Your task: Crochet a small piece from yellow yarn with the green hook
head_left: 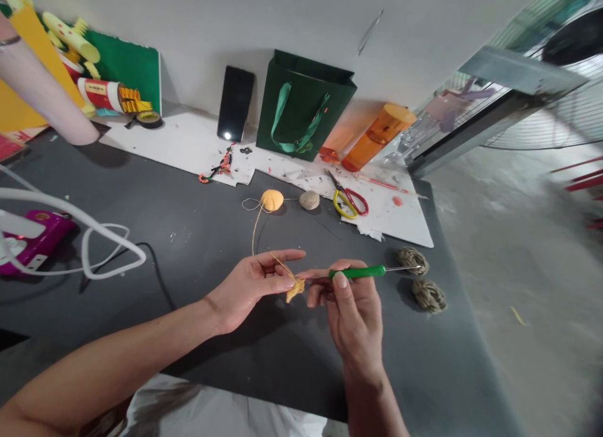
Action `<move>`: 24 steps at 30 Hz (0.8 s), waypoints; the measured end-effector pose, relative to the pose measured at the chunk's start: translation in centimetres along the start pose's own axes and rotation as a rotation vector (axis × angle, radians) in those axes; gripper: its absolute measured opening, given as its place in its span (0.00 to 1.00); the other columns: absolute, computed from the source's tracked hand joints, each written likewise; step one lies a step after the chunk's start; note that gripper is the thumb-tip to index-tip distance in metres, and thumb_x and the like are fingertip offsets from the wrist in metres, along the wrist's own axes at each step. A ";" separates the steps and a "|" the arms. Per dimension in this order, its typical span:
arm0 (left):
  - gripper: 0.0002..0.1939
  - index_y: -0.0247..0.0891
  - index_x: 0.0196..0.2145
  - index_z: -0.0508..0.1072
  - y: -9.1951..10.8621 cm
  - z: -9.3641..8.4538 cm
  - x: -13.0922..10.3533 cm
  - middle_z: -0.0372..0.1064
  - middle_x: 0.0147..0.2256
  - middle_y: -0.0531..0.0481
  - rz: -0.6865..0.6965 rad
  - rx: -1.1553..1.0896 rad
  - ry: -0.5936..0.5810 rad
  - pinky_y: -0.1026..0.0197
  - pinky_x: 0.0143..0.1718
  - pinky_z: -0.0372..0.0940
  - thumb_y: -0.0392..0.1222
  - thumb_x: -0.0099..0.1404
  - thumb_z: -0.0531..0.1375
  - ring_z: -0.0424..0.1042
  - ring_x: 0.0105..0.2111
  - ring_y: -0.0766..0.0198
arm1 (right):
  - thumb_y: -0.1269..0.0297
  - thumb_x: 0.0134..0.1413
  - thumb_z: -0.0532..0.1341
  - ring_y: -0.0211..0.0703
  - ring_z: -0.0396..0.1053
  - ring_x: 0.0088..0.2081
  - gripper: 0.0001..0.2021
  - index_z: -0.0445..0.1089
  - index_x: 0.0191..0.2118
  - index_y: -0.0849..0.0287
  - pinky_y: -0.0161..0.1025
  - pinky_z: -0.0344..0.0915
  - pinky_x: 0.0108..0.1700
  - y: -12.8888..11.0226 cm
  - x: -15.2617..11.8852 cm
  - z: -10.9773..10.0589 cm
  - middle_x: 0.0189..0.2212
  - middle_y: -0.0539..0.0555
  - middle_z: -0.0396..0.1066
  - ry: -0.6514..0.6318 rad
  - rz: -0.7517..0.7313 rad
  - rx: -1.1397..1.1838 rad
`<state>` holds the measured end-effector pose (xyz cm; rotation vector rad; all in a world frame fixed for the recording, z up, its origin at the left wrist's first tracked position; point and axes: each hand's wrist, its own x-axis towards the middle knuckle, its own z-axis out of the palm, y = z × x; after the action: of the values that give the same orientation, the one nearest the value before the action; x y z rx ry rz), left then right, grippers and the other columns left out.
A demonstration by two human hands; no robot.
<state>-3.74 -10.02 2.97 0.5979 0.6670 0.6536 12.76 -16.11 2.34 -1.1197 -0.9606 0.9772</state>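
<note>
Between thumb and fingers, my left hand [254, 286] pinches a small yellow crochet piece [296, 291]. Yellow yarn runs over its fingers, the index finger stretched out, and back to a yellow yarn ball [272, 201]. My right hand [353, 311] is closed around the green handle of a crochet hook [362, 272]. One metal end of the hook points right; the other reaches left toward the crochet piece, its tip hidden by the fingers. Beyond the hands lies a grey-beige yarn ball [309, 200], beside the yellow one.
Two olive yarn bundles [428, 296] lie to the right. Scissors [348, 195] rest on a white board [396, 217]. Behind stand a green paper bag [306, 104], a phone [235, 104] and an orange bottle [377, 139]. At left are a purple device [42, 236] and a white cable [108, 226].
</note>
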 end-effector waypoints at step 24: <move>0.13 0.46 0.43 0.84 0.3 0.1 -0.6 0.77 0.31 0.49 0.533 0.769 0.167 0.54 0.44 0.65 0.35 0.62 0.65 0.72 0.33 0.59 | 0.70 0.69 0.58 0.37 0.77 0.26 0.07 0.72 0.46 0.52 0.37 0.74 0.32 0.6 -1.0 -0.1 0.38 0.52 0.82 -0.016 -0.351 -0.544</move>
<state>-4.11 -10.33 3.45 1.4788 0.9294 0.9478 12.49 -17.00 1.63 -1.3256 -1.4304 0.4449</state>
